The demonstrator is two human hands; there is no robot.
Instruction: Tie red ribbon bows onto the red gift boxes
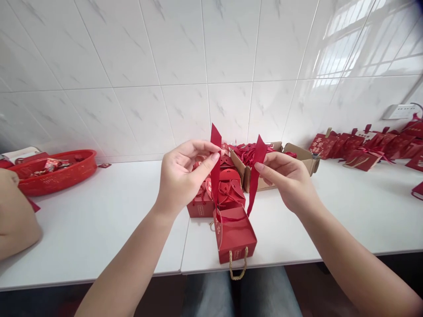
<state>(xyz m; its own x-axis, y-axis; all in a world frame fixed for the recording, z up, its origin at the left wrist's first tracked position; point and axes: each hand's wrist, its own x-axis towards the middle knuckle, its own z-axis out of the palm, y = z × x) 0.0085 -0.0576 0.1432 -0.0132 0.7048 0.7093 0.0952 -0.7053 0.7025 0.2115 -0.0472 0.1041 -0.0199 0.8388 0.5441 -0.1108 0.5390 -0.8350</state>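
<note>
Nearest, by the front edge of a smooth white table [105, 220]: a small red box [235, 233] of stiff card, boxy, with a curved flap edge on the left, faint pale printing low on the near face and a twisted gold cord handle [238, 278] looping down. From this box, at eleven and one o'clock, two strands of dark red ribbon [253, 189], soft with a slight sheen, ends cut to slanting points. Left hand [185, 171] toward eleven, thumb and fingers pinched on one strand; right hand [291, 176] toward one, pinched on the other, well apart from its fellow. At nine, another person's bare arm [16, 215]. Just beyond, at twelve, clustered red gift boxes [229, 189] with curved flaps and red cords. Toward one, a brown cardboard carton [243, 176], heaped with tangled red strips [251, 152]. Toward ten, an oval red plastic basket [66, 180] of glossy packets [54, 165], contents impossible to tell. At two, rows of red packages [365, 159]. Farthest, glossy grey-streaked wall tiles [231, 48].
</note>
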